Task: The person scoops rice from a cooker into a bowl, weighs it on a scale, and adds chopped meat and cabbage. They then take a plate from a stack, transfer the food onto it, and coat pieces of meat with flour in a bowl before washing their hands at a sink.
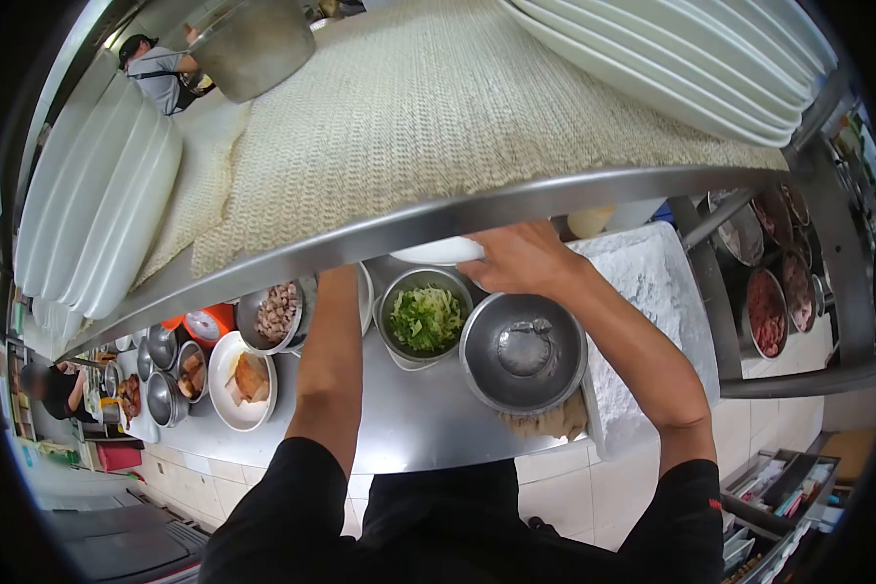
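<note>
Far left, under the shelf: a person in dark clothing [56,389] is seen at the counter's far end, beside small steel pots [163,375]. Stacked white plates [97,209] are stored on the upper shelf's left side, standing on edge.

On the steel counter [428,423], an orange container [209,321] is seen next to a steel bowl of chopped meat [275,313]. In front of it, a white plate of sliced meat [244,382] is set.

The left forearm is raised straight up; the left hand is hidden behind the shelf edge [438,222], so its grip cannot be told.

Centre: a steel bowl of shredded greens [424,319] is noted, just beside an empty steel bowl [524,352] that rests on pale dough pieces [553,422].

The right hand [524,258] is held just under the shelf edge, fingers curled onto the rim of a white dish [440,251], which is lifted above the greens bowl and partly hidden by the shelf.

Right of the hand: a tray of white flour [647,321] is placed touching the empty bowl's side.

Above: a woven mat [438,107] is spread over the shelf, with more white plates [691,58] stacked at its right and a large steel pot [253,44] at its upper left.

Far right: bowls of red meat [769,311] are ranged on a lower rack.
</note>
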`<state>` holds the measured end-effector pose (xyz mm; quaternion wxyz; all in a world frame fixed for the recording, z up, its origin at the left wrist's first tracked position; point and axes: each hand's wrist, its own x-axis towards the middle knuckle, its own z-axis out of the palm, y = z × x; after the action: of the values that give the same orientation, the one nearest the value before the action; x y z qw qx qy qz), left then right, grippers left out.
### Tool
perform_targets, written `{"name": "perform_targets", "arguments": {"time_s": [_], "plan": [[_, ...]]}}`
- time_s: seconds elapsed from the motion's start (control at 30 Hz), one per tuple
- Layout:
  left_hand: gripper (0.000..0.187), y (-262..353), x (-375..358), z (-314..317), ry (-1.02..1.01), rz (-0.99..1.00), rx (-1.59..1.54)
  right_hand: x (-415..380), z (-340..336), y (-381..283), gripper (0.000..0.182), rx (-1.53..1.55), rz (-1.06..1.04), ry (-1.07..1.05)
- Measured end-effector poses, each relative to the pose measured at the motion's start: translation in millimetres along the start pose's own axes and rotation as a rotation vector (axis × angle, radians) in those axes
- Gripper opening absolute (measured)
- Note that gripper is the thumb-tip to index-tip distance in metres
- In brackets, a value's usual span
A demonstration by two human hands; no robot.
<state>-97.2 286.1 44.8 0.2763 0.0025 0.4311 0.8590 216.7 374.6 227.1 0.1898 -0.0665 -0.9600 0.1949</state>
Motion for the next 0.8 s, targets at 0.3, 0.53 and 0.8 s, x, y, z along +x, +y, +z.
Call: {"name": "perform_targets", "arguments": {"time_s": [0.3, 0.53, 0.8], "plan": [[0.033, 19.1, -4.7, -13.3, 0.026, 0.014, -0.046, 22.4, 82.3, 72.3, 0.031, -0.021, -0.094, -0.190], [0.033, 44.8, -12.7, -24.1, 0.032, 0.031, -0.052, 49.9, 136.6, 81.6, 0.026, 0.099, -0.189, -0.178], [0.033, 69.3, -13.1, -38.7, -0.031, 0.016, 0.042, 83.3, 187.1, 48.6, 0.023, 0.204, -0.103, -0.187]]}}
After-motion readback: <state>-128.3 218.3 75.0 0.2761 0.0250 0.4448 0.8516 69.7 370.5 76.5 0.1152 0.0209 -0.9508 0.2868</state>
